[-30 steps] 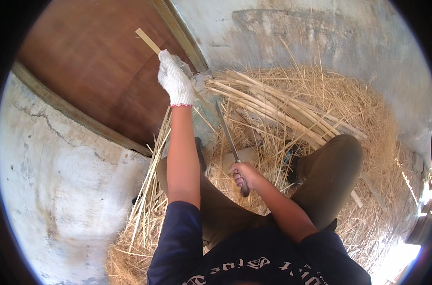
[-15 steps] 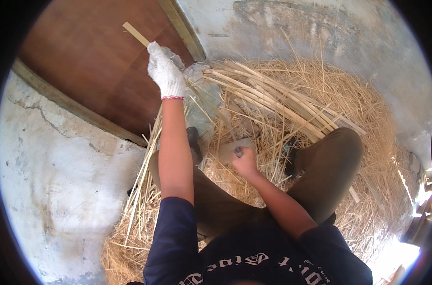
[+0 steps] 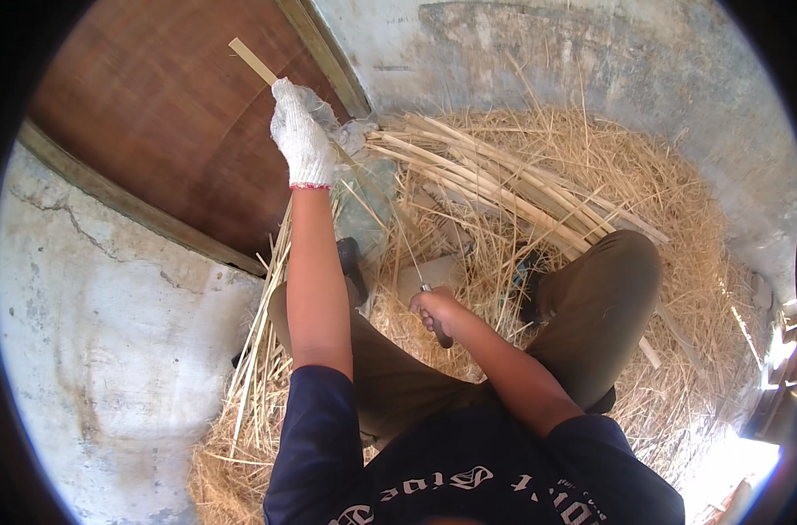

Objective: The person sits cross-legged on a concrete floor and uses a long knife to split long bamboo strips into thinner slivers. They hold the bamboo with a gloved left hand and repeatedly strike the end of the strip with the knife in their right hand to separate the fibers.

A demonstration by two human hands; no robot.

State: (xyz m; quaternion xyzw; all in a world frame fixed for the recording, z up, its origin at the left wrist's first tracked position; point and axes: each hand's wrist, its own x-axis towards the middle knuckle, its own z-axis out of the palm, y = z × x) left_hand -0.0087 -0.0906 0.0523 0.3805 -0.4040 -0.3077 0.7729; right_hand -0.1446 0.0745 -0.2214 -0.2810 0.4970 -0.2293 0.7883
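My left hand (image 3: 305, 144), in a white knitted glove, is closed around a flat, pale bamboo strip (image 3: 254, 61). One end sticks out beyond the fingers toward the upper left, and the rest runs back down toward my right. My bare right hand (image 3: 437, 310) grips a knife (image 3: 445, 336) by its dark handle, between my knees. Its narrow blade points away from me, up and slightly left, near the strip's lower part. Whether blade and strip touch I cannot tell. Just beyond the right hand lies a pale flat block (image 3: 413, 278), partly hidden.
A bundle of split bamboo strips (image 3: 503, 188) lies at the far right on a heap of thin shavings (image 3: 670, 201). More long strips (image 3: 263, 350) lean by my left leg. A brown door panel (image 3: 162, 122) and plastered walls (image 3: 109, 306) close in the space.
My right hand has drawn back a little toward me and left. The knife has turned, so its handle now shows below the fist. My left hand has barely moved.
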